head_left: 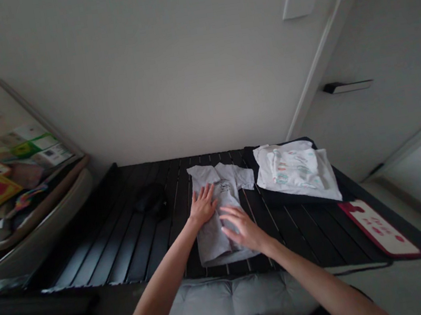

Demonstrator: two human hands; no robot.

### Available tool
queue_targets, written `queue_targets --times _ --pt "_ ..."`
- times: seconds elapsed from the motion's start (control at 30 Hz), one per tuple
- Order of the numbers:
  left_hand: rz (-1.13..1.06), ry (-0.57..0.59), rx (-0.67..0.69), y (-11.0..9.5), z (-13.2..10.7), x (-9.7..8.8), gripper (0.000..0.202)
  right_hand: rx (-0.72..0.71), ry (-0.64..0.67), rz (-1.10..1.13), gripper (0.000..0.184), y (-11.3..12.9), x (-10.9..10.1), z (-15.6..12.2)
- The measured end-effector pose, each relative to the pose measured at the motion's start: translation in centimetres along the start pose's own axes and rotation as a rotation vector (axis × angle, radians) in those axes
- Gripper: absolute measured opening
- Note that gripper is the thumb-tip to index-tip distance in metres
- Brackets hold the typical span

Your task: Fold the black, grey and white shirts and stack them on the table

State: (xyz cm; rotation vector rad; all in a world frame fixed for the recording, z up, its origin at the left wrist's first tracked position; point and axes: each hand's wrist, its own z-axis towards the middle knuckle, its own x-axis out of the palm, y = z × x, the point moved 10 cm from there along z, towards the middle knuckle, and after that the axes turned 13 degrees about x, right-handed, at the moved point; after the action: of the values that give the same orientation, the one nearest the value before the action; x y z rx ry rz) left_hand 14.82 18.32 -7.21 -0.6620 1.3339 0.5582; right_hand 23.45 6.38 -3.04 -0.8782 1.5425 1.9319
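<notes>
A small grey T-shirt (223,185) with a dark print lies partly folded on the black slatted table (127,234). My left hand (202,205) rests flat on the shirt's left side, fingers spread. My right hand (242,227) lies flat on the lower middle of the shirt, fingers stretched toward the left. Neither hand grips anything.
A stack of folded white printed clothes (296,170) sits on a dark garment at the table's back right. A small black object (151,199) lies left of the shirt. A red-and-white card (379,229) is at the right edge. Cluttered boxes (14,156) stand at the left. A grey cushion (233,297) is below.
</notes>
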Motion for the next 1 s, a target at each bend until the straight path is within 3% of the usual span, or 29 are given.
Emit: queue_targets --times 0.07,0.13,0.27,0.4,0.5,0.63,0.73,0.87,1.0 --pt "0.015 0.018 -0.016 0.1 -1.2 -0.1 0.061 0.210 -0.214 -0.048 0.043 -3.9 -2.6 1.9" --pt "0.014 0.023 -0.036 0.3 -2.4 -0.5 0.060 0.428 -0.292 -0.155 0.048 -7.5 -3.8 3.2" --pt "-0.030 0.033 -0.065 1.1 -4.2 -1.1 0.060 0.687 -0.247 -0.227 0.062 -11.6 -3.8 5.1" --pt "-0.052 0.038 -0.094 1.6 -5.1 -1.7 0.059 0.773 -0.190 -0.232 0.057 -12.7 -2.2 6.4" --pt "-0.053 0.019 -0.059 -0.3 -5.1 -2.2 0.056 0.734 -0.201 -0.262 0.055 -12.3 -1.0 7.4" --pt "-0.128 0.016 0.089 -6.1 -5.7 -1.9 0.056 0.722 -0.310 -0.203 0.057 -11.4 -1.6 8.4" --pt "-0.172 0.053 0.168 -9.8 -7.0 -0.9 0.060 0.582 -0.359 -0.136 0.059 -8.8 -2.5 10.2" --pt "-0.117 0.013 0.160 -10.7 -8.7 -0.8 0.063 0.334 -0.277 -0.064 0.061 -3.8 -1.1 12.8" --pt "-0.107 0.011 0.160 -10.3 -9.8 -1.1 0.063 0.174 -0.010 0.008 0.066 -0.2 4.3 14.2"
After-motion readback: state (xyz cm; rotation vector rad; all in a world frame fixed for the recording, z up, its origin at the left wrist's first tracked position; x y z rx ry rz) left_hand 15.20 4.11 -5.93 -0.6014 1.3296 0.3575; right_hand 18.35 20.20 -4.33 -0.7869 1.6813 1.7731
